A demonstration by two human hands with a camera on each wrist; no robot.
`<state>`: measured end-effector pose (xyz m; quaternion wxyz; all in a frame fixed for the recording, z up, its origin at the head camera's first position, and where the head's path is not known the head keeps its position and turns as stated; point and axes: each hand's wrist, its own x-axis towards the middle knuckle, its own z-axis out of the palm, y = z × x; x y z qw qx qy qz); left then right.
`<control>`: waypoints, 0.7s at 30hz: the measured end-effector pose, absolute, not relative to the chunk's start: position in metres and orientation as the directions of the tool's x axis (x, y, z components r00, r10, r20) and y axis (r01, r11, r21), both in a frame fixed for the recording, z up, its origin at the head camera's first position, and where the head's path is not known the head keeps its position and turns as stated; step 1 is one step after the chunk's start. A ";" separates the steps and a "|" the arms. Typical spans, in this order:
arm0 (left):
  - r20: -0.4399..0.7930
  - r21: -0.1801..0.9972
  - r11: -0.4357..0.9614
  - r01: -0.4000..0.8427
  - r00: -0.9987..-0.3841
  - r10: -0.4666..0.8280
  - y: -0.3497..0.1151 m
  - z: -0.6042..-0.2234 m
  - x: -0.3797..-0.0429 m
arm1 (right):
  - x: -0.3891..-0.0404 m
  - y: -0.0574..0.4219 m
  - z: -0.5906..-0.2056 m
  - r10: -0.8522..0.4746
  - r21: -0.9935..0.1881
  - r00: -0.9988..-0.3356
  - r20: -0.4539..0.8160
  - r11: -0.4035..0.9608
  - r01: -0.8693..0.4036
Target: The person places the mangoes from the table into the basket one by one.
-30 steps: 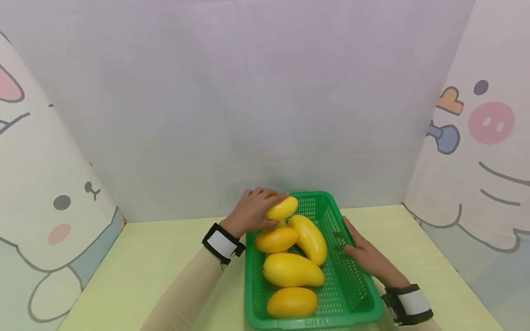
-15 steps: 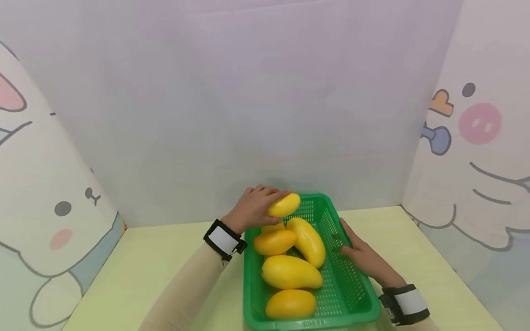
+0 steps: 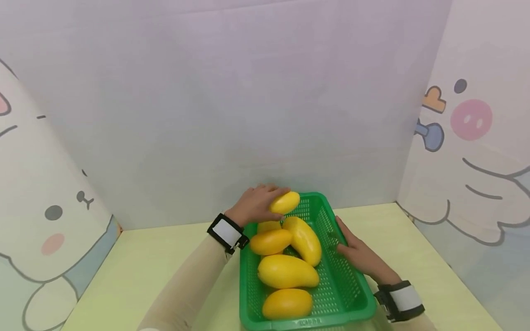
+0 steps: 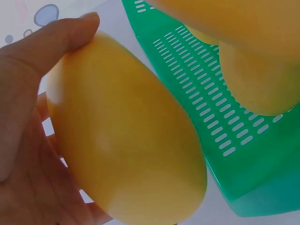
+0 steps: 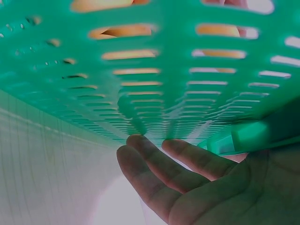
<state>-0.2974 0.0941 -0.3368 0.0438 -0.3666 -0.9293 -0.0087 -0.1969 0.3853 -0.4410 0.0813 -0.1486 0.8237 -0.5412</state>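
At the far end of a green plastic basket [image 3: 319, 321], my left hand [image 3: 256, 206] holds a yellow mango [image 3: 286, 202], thumb on the near side and fingers over the far side. The left wrist view shows this mango [image 4: 126, 136] large in the palm, its smooth skin facing the camera. My right hand [image 3: 363, 256] grips the basket's right rim, thumb over the inside. Under it in the right wrist view, fingertips [image 5: 136, 139] touch the slotted outer wall. Inside lie a curved yellow mango [image 3: 305, 241], an orange one [image 3: 270, 242], a large yellow one [image 3: 287, 271] and a front one [image 3: 287, 303].
Another mango [image 3: 268, 226] is partly hidden below my left hand. The pale yellow table [image 3: 165, 257] stretches to both sides. A plain whitish wall [image 3: 207, 115] stands right behind the basket, with cartoon-printed panels [image 3: 468, 184] at left and right.
My left hand has lifted the mango slightly and shifted it a little to the right over the basket. My right hand keeps its grip on the rim. The head view has turned slightly.
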 end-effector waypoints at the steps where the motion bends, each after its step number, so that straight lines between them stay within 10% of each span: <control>1: 0.075 -0.010 0.730 0.684 -0.727 0.682 0.094 -0.337 -0.298 | -0.197 0.385 -0.441 -0.332 -0.915 -0.943 0.030 0.370 -0.159; 21: -0.126 0.063 0.748 0.661 -0.738 0.663 0.095 -0.348 -0.297 | -0.199 0.385 -0.446 -0.343 -0.924 -0.939 0.019 0.353 -0.148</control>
